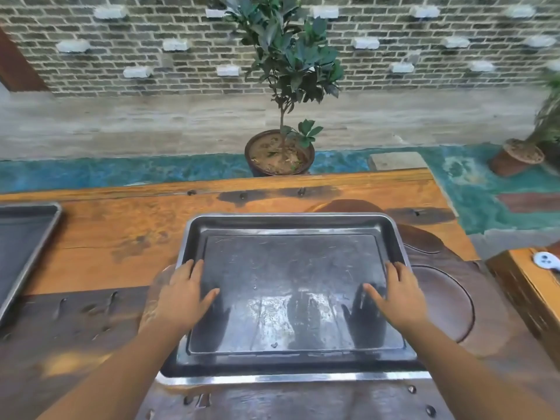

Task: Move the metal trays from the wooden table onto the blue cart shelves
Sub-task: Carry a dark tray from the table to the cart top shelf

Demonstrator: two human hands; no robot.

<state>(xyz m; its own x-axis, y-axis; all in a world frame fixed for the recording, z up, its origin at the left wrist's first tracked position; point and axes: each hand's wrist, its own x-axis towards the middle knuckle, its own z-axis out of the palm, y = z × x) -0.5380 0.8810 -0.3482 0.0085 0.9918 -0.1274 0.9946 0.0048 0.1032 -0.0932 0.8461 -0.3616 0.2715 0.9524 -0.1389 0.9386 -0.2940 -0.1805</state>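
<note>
A shiny metal tray lies flat on the wooden table, right in front of me. My left hand grips its left rim, thumb inside the tray and fingers over the edge. On the right rim, my right hand holds the same way. A second metal tray sits at the table's left edge, partly cut off by the frame. The blue cart is not in view.
A potted plant stands on the floor just behind the table's far edge. Another pot leans at the far right. A wooden bench or box with a small white object stands to the right of the table.
</note>
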